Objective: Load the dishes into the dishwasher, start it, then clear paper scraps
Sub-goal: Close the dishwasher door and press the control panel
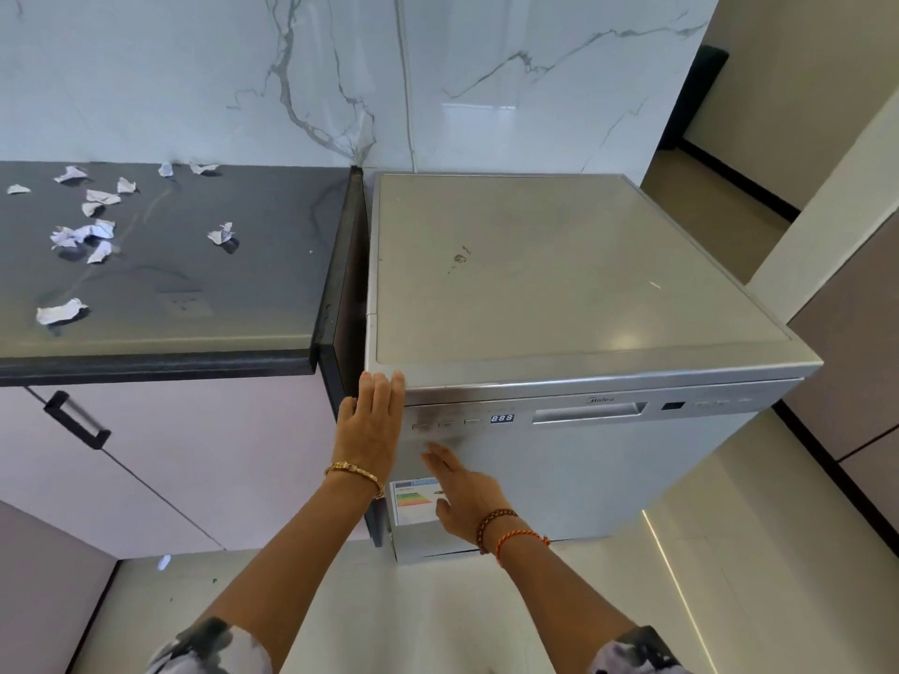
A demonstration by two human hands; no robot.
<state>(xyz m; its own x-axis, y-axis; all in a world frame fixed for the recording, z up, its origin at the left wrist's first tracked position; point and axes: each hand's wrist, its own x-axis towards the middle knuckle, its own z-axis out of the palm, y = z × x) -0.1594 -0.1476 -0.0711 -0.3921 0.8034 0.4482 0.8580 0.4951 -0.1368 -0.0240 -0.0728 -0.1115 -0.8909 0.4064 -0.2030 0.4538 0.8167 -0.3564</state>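
Note:
A silver dishwasher (559,294) stands right of the counter with its door closed. Its control strip shows a lit display (501,418) reading 888 and a recessed handle (588,412). My left hand (372,425) lies flat, fingers straight, against the door's top left corner. My right hand (459,491) is open lower on the door, fingers pointing up toward the buttons (445,424), beside an energy label (413,501). Several crumpled white paper scraps (85,233) lie on the dark countertop (219,284) at the left. No dishes are in view.
Pale cabinet doors with a black handle (78,420) sit under the countertop. A marble wall (438,80) backs both. Light floor tiles (438,600) lie below me, and a passage with beige walls opens at the right.

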